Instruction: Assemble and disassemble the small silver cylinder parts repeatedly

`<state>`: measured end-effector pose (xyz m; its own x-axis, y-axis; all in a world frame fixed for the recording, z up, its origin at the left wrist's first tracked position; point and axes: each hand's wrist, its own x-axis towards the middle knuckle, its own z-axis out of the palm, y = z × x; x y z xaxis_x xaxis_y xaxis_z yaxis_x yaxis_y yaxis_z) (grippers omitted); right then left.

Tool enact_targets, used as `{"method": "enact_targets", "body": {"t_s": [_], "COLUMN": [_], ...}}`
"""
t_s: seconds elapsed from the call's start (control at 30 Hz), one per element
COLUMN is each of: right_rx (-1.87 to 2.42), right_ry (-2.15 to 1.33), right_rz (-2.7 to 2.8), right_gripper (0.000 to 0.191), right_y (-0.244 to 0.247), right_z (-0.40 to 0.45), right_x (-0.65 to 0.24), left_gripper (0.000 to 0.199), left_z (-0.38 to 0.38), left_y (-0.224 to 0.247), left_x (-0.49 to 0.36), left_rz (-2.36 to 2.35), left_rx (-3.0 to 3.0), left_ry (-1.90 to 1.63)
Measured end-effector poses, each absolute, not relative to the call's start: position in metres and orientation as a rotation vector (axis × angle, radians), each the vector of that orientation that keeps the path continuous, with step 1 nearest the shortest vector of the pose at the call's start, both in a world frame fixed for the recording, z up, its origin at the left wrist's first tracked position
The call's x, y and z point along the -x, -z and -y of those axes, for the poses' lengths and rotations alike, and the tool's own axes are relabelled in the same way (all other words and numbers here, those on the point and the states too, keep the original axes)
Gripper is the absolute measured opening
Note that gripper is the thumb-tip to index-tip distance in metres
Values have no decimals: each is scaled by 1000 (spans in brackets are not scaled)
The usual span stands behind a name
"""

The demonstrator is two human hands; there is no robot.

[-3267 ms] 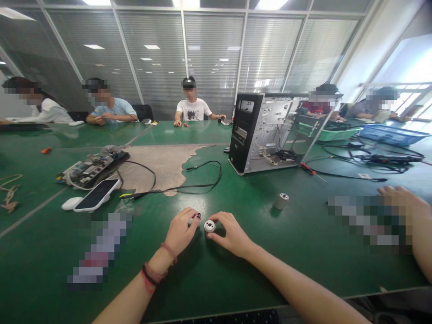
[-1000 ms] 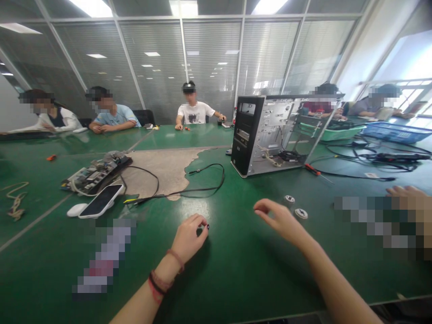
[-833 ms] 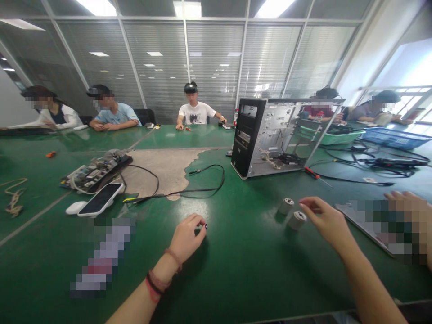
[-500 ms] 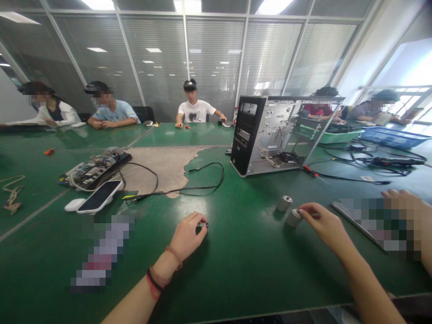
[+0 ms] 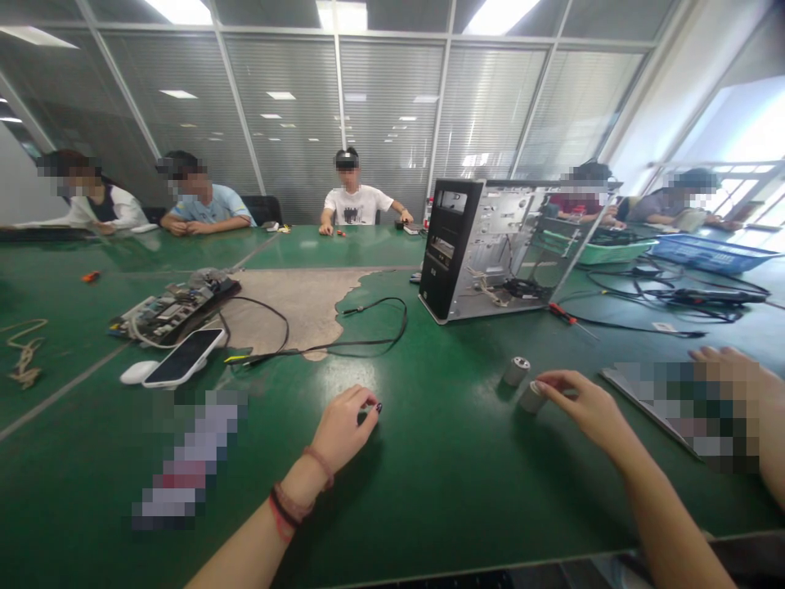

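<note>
In the head view, you have your right hand point(image 5: 535, 388) at about one-thirty, its fingertips at the upper edge of the nearer short silver-grey metal cylinder point(image 5: 531, 399), which stands upright on the green tabletop point(image 5: 429, 483). Thumb and forefinger are close together there, but you cannot tell whether they pinch it. The second silver-grey cylinder with a pale, holed top point(image 5: 516, 373) stands at the nearer one's eleven o'clock, close by.

Your left hand point(image 5: 347, 421) is at about eleven o'clock, low over the table, fingers curled and thumb tip near the fingertips — a dark spot shows there, too small to tell whether you hold something.

At one o'clock stands the open black-and-silver computer tower point(image 5: 445, 254), with a red-handled screwdriver point(image 5: 562, 313) at its four o'clock. A thin black cable point(image 5: 401, 323) curves at twelve. At ten lies a white-edged phone with a dark screen point(image 5: 185, 357) — just beyond it, a cluttered circuit board assembly point(image 5: 175, 311). Another person's hand point(image 5: 733, 372) is at two o'clock, over a flat, blurred panel point(image 5: 650, 405).
</note>
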<state>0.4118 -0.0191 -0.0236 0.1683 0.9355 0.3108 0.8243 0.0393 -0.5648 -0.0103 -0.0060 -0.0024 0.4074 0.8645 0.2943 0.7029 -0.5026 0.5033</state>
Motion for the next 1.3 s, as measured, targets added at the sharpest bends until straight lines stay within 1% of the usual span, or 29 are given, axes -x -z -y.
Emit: {"method": "enact_targets", "body": {"t_s": [0.2,0.27,0.33,0.43,0.53,0.67,0.8,0.87,0.93,1.0,1.13,1.3], "right_rx": [1851,1843,1865,1972,2144,2296,2346,2257,2085,1854,1474,1201], "right_ry": [-42,-40,-122,-359,-418,-266,8,115,125,18,-323,-503], "right_rz": [1519,1550,1609,1663,1634,1622,1682,1708,1791,1930,2166,2232], "right_gripper": [40,39,39,41,37,32,32,31,28,26,26,33], "right_y": [2,-2,-2,7,20,25,10,1,-5,-7,-4,10], "right_z": [1,-9,-21,-36,-47,-47,-40,-37,-34,-31,-18,4], "right_x": [-413,-413,-414,-414,-412,-402,-378,-358,-332,-302,-242,-198], "left_gripper": [15,15,15,15,15,15,16,16,15,15,13,13], "left_z": [5,5,5,5,4,4,4,4,4,3,2,2], "left_y": [4,4,4,3,1,2,3,3,3,3,3,1], "left_x": [11,11,11,11,11,11,11,10,10,11,12,12], "left_rz": [-1364,-1363,-1363,-1366,-1367,-1370,-1364,-1362,-1365,-1373,-1384,-1334], "left_rx": [-2365,-2364,-2363,-2365,-2365,-2363,-2366,-2366,-2364,-2360,-2360,-2307], "left_ry": [-784,-785,-788,-787,-780,-784,-772,-768,-771,-774,-783,-800]}}
